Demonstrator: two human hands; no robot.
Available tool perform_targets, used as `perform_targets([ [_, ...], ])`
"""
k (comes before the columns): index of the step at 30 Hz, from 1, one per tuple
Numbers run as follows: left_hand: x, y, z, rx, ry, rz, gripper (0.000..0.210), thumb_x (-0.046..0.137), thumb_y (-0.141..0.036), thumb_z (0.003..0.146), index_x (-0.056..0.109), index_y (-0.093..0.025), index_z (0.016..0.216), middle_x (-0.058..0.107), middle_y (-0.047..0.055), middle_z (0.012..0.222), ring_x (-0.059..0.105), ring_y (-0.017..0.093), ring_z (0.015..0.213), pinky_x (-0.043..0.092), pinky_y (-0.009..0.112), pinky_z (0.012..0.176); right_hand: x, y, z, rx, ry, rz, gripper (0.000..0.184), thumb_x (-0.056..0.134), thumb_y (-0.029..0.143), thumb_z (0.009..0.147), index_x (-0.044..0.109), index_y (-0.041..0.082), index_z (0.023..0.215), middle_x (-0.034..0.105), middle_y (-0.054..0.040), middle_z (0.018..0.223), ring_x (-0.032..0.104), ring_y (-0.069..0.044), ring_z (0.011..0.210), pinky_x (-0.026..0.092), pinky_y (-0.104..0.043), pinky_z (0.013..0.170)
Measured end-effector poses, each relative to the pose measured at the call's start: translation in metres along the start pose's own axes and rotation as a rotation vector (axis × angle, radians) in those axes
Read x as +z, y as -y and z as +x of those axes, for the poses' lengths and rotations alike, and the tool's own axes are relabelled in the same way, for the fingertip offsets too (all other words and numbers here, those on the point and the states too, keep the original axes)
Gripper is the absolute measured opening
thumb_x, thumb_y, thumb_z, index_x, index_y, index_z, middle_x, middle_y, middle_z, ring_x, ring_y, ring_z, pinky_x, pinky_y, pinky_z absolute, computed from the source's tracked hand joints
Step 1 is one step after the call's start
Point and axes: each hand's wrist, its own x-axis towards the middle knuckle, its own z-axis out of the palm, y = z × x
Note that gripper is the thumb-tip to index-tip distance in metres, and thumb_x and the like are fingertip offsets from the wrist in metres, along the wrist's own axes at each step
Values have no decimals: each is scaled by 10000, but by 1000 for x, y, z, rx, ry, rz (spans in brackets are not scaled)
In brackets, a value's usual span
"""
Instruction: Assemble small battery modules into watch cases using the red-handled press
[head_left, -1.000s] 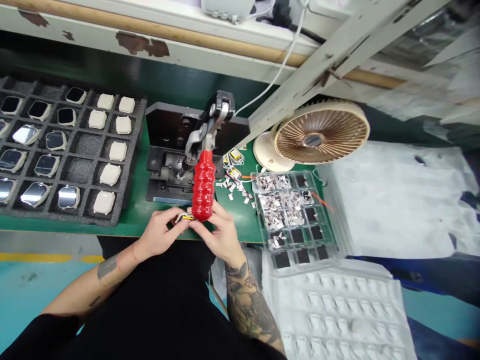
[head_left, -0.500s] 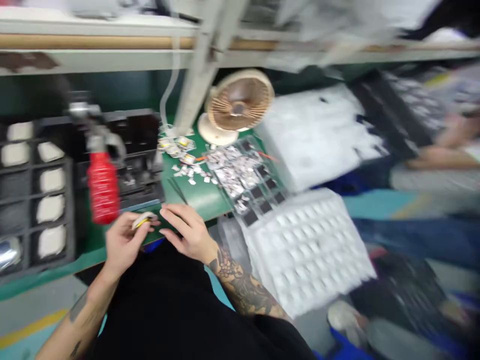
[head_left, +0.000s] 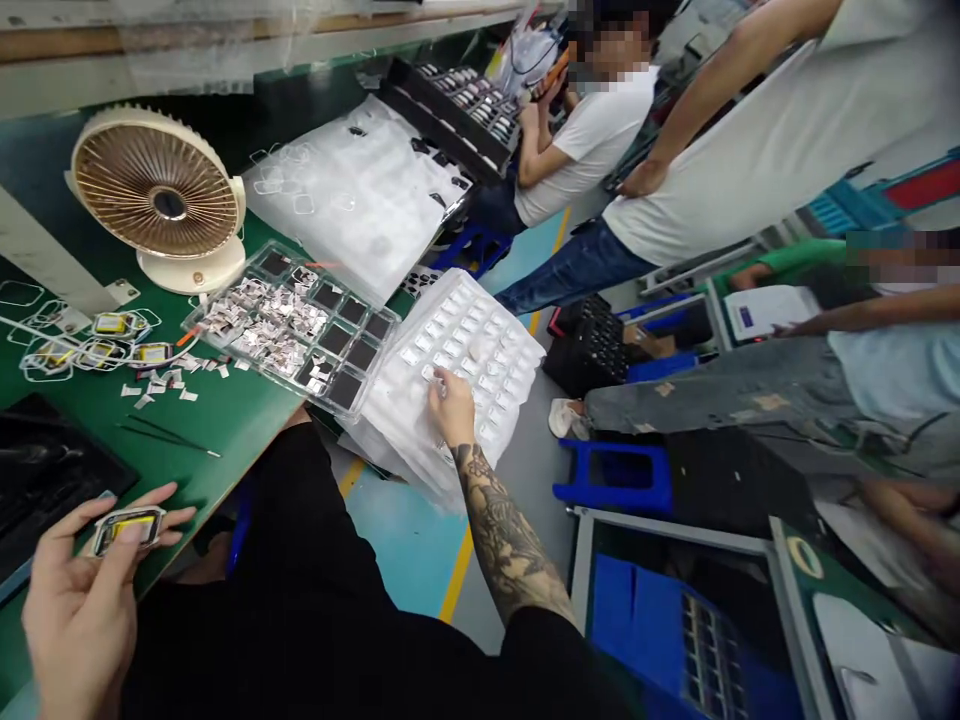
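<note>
Watch casing, pale-rimmed, rounded-square, yellow inside, is clamped in the left hand at eight o'clock; slim tweezers lie at nine on green surface; mid-dial, the right hand curls over a dimpled white tray, grip unclear.

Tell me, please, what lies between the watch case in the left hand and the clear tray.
In the head view, dark tweezers lie on the green table between the watch case and the clear tray, with loose white pieces nearer the tray.
</note>
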Motion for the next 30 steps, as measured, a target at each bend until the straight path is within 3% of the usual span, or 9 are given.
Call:
perform_targets([
  [5,11,-8,0,-165,86,-156,583,865,-375,948,686,-231,1483,791,170,1424,748,407,1358,653,519,1159,11,-18,30,35,-17,-9,314,550,314,985,779,142,1115,788,-189,1084,631,-293,1071,520,-485,1090],
  [8,11,-4,-6,-160,73,-121,553,899,-408,923,707,-241,1414,795,168,1422,760,419,1337,666,567,1131,7,-7,33,60,-99,53,397,412,319,1056,752,138,1154,755,-166,1067,672,-254,984,588,-450,987],
  [11,9,5,-11,-102,23,1,585,944,-437,880,712,-195,1360,839,174,1303,849,396,1138,748,498,943,1,33,27,22,-198,238,427,401,388,1107,722,161,1272,693,-123,1161,700,-190,871,645,-367,771],
  [13,8,8,-12,-86,1,38,617,941,-451,881,700,-163,1371,862,170,1191,876,370,1014,758,442,829,2,77,15,-53,-312,519,326,649,435,1047,762,203,1246,657,-111,1276,729,-180,873,675,-362,716],
  [14,7,8,-12,-84,-7,26,620,930,-457,891,693,-155,1379,866,165,1148,880,358,977,751,418,788,4,103,7,-101,-288,635,296,728,414,1016,781,227,1238,658,-102,1297,741,-182,886,699,-382,752],
  [16,6,8,-12,-81,-24,-29,605,908,-456,912,685,-152,1385,867,159,1118,883,340,953,734,378,753,11,159,-16,-193,-93,785,318,799,352,985,797,273,1293,672,-103,1347,767,-212,967,732,-437,857],
  [21,-5,3,-16,-70,-59,-126,575,880,-418,935,684,-154,1407,870,153,1118,884,321,954,725,346,764,37,274,-79,-543,513,961,363,724,203,1035,788,329,1369,742,-120,1362,796,-268,1089,745,-466,895],
  [25,-18,1,-23,-21,-72,-122,537,856,-363,951,706,-160,1425,873,140,1171,878,291,966,742,381,847,58,329,-100,-786,704,1021,400,736,142,1022,783,341,1367,802,-89,1317,758,-289,1222,673,-542,1063],
  [30,-34,6,-28,13,-114,-178,554,855,-309,955,704,-156,1466,850,158,1272,844,316,1153,719,428,997,78,356,-107,-900,869,994,354,712,180,1043,789,347,1346,810,-71,1328,730,-303,1260,631,-601,1106],
])
